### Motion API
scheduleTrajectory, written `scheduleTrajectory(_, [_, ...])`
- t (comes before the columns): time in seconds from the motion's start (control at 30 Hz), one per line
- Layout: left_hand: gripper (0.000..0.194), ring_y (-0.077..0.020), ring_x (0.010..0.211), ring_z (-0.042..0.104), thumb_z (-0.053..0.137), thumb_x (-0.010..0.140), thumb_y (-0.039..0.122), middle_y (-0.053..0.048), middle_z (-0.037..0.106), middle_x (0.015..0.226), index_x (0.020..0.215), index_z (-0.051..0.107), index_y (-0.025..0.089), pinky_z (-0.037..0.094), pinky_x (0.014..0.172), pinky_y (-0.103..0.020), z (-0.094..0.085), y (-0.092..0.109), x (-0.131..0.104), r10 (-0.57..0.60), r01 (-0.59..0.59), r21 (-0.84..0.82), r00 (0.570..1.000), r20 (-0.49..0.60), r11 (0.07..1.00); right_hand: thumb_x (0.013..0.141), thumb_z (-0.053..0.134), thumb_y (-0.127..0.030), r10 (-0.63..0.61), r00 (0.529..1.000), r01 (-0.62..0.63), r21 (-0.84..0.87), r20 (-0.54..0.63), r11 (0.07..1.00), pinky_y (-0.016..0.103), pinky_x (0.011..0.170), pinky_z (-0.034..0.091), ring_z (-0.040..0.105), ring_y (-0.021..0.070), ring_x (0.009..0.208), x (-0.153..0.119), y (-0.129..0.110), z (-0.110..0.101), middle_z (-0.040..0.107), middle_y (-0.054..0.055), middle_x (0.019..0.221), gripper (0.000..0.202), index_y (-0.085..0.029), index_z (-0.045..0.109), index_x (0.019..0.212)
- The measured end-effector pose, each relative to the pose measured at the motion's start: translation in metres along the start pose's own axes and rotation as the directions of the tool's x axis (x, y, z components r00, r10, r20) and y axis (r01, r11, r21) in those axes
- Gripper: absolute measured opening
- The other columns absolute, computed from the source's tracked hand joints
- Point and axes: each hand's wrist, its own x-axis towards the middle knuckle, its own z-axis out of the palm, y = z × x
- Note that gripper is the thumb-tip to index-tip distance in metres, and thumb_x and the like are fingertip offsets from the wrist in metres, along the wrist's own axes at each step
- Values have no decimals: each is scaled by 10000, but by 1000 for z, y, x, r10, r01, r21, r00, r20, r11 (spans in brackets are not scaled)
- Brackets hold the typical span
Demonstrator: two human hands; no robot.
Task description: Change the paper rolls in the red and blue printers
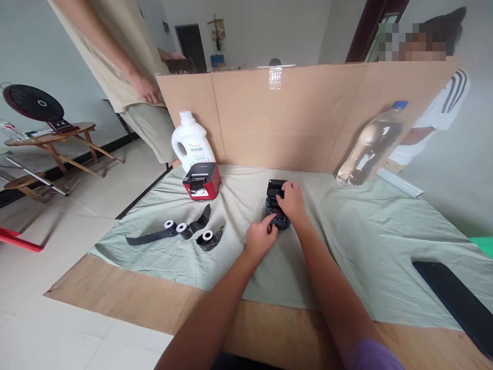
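A small black portable printer [283, 224] lies on the cloth in front of me with its lid [275, 188] raised. My left hand [262, 235] grips its near left edge, the index finger reaching over the inner compartment and the thumb low at the front. On the far right side, my right hand [292, 201] holds the printer near the lid hinge, fingers bent over the opening. What lies under the fingertips is too small to make out. To the left are several small black rolls [186, 230] with white cores, their strips partly unwound.
A red and black printer [211, 185] stands before a white detergent bottle [197, 139]. A cardboard panel [277, 123] closes off the back. At right are a clear bottle with a blue cap [370, 146] and a dark phone [454, 303]. Two other people stand behind the panel.
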Motion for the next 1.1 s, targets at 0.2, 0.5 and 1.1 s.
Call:
scheduleTrajectory(0.2, [419,-228,762,701,579,925,343,-37,738,798,1338,648,324,465,722,-301,-3,-2,-1,65,-82,238,995,78,968,898,559,-262,-101,995,102,106,-16,989,515,1068,391,463,369,1282,11,19,-7,575,161,1387,534,-160,479,1416])
scheduleTrajectory(0.5, [420,-257,811,726,538,948,325,-58,765,858,1358,629,315,469,706,-315,-3,-1,-4,86,-108,262,992,94,959,931,493,-251,-184,982,179,120,38,977,470,1098,364,460,318,1311,10,16,-8,508,136,1505,543,-160,493,1466])
scheduleTrajectory(1.1, [438,-208,815,723,524,966,312,-14,783,947,1394,606,359,482,711,-277,-2,2,-6,61,-84,215,992,111,973,848,658,-280,66,863,-144,119,502,982,468,1086,367,444,357,1291,5,-5,-25,524,133,1362,506,-272,626,1353])
